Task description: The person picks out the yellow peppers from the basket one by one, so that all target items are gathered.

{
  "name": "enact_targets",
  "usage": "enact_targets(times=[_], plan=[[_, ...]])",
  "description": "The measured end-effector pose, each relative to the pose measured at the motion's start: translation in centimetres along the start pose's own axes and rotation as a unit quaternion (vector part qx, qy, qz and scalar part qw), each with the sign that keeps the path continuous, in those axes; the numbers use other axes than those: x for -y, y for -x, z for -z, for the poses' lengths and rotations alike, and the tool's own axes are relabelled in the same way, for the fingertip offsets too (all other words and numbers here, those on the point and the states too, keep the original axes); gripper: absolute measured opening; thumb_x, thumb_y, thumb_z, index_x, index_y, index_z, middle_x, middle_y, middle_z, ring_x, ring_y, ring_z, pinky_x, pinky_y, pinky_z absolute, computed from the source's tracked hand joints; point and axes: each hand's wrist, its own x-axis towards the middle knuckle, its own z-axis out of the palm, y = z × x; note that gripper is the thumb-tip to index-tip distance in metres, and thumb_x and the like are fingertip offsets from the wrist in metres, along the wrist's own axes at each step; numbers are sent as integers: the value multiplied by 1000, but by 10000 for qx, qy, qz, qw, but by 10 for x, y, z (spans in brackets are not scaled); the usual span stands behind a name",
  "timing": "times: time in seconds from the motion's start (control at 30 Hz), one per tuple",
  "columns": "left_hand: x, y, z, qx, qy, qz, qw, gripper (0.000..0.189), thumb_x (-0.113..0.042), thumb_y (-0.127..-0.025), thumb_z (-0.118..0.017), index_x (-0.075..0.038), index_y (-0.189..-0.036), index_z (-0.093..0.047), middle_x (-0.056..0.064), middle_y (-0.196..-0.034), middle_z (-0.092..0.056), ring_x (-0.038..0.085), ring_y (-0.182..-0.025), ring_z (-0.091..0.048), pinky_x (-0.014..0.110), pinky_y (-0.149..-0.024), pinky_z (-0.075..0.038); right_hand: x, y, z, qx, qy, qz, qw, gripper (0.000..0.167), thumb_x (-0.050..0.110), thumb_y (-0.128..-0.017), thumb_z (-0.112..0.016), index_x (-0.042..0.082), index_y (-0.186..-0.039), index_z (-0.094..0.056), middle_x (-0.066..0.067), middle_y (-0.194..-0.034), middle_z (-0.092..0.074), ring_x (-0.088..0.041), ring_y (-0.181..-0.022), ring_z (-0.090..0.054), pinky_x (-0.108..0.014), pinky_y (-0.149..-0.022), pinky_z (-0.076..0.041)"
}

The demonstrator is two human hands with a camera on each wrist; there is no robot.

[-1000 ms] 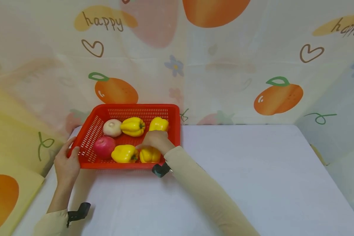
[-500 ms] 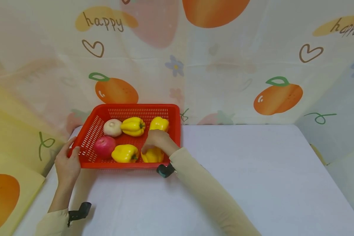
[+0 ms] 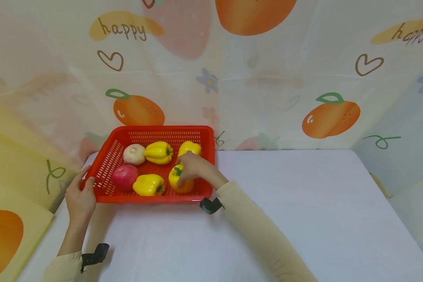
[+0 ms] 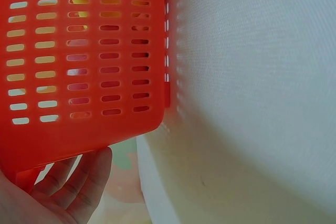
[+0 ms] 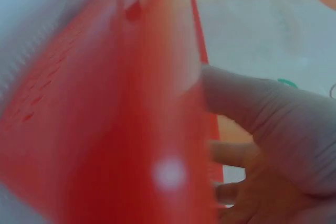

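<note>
Clock positions centre on the red basket (image 3: 151, 199). The left hand (image 3: 80, 197) grips its rim between 8 and 9. At 4, inside, the right hand (image 3: 194, 168) touches a yellow pepper (image 3: 186, 187); whether this grip closes cannot be told. Worktop (image 3: 285, 203) spreads broadly toward 3; the 12 o'clock rim adjoins patterned cloth (image 3: 268, 74).
</note>
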Motion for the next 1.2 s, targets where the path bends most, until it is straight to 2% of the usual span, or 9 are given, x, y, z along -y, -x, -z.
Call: enact_targets(times=[0.23,0.4,0.5,0.63,0.73,0.83,1.1,1.2], plan=[[0,0,0,-9,52,24,10000,44,-23,-102,-43,-24,-146,-49,20,-124,-58,4,-80,-48,7,-61,-39,-8,8,1,-563,-56,555,9969,67,28,-72,-87,13,-131,-60,-6,-118,-51,-15,-98,-53,-23,-81,-51],[1,0,-1,-22,83,-22,10000,44,-24,-102,-43,-23,-145,-49,20,-127,-58,3,-81,-48,7,-62,-38,-11,21,8,-906,-388,915,9909,66,27,-70,-88,15,-129,-61,-2,-119,-50,-16,-106,-50,-26,-85,-50],[2,-1,-1,-119,139,-112,9998,43,-23,-102,-45,-23,-144,-52,19,-124,-59,0,-78,-48,7,-62,-39,-12,26,14,-1043,-521,1094,9871,65,25,-69,-89,15,-127,-62,-1,-119,-51,-16,-109,-50,-27,-88,-49],[4,-2,-1,-231,176,-233,9993,41,-22,-100,-48,-22,-141,-56,13,-110,-62,-3,-74,-49,9,-60,-39,-13,32,20,-1267,-648,1110,9836,65,24,-67,-89,14,-125,-63,-1,-122,-52,-17,-111,-50,-30,-91,-49],[4,-2,-1,-182,160,-200,9995,42,-23,-101,-47,-22,-141,-55,14,-111,-62,-3,-74,-49,9,-61,-39,-14,36,23,-1421,-675,1012,9824,65,25,-66,-90,15,-125,-63,-1,-123,-52,-18,-111,-51,-32,-91,-49],[3,-1,0,-144,170,-127,9997,42,-24,-101,-45,-23,-143,-53,18,-120,-59,-2,-76,-48,8,-61,-39,-16,41,26,-1551,-749,1000,9800,66,27,-66,-90,17,-126,-63,-1,-125,-52,-19,-110,-52,-34,-92,-49],[0,0,-2,-112,247,-138,9995,42,-23,-102,-45,-22,-143,-53,19,-119,-59,-1,-77,-49,8,-62,-40,-24,57,35,-1982,-1126,1398,9636,66,26,-67,-89,15,-127,-62,0,-123,-53,-18,-113,-49,-36,-94,-48],[2,1,0,-94,203,-126,9997,42,-23,-102,-45,-22,-143,-53,16,-115,-60,0,-77,-50,9,-62,-40,-25,62,38,-2074,-1178,1478,9598,67,25,-67,-89,13,-127,-62,-1,-124,-53,-18,-113,-50,-35,-95,-47]])
